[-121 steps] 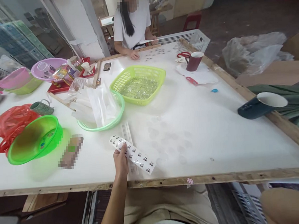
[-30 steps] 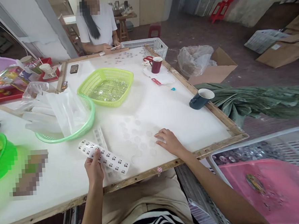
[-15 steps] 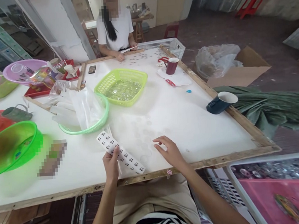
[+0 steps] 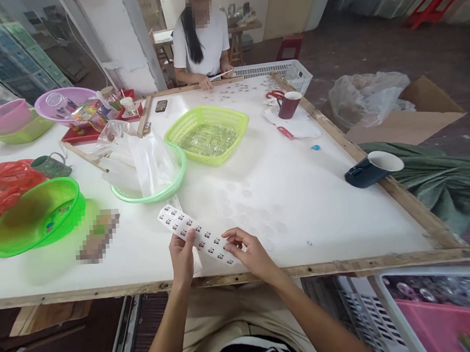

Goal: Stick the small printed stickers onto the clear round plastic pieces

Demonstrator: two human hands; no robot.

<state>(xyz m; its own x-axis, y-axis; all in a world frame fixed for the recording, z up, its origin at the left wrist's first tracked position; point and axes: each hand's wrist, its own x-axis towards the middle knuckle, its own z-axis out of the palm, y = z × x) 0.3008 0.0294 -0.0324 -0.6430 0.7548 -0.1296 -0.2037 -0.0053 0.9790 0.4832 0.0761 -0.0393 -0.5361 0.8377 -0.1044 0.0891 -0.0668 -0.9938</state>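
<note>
Gripping sticker strip (image 4: pixel 205 240) with left hand (image 4: pixel 182 256), partly hiding second strip (image 4: pixel 197 260); newly at near end with right hand (image 4: pixel 251 252), cannot tell if pinching.

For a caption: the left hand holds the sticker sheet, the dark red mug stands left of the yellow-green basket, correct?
No: the head view shows the dark red mug right of the yellow-green basket. The left hand does hold the sticker sheet.

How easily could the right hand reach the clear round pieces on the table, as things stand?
Probably yes: the clear round pieces lie just beyond the right hand, with nothing visible standing between. The hand is at the end of the sticker strip, though.
</note>
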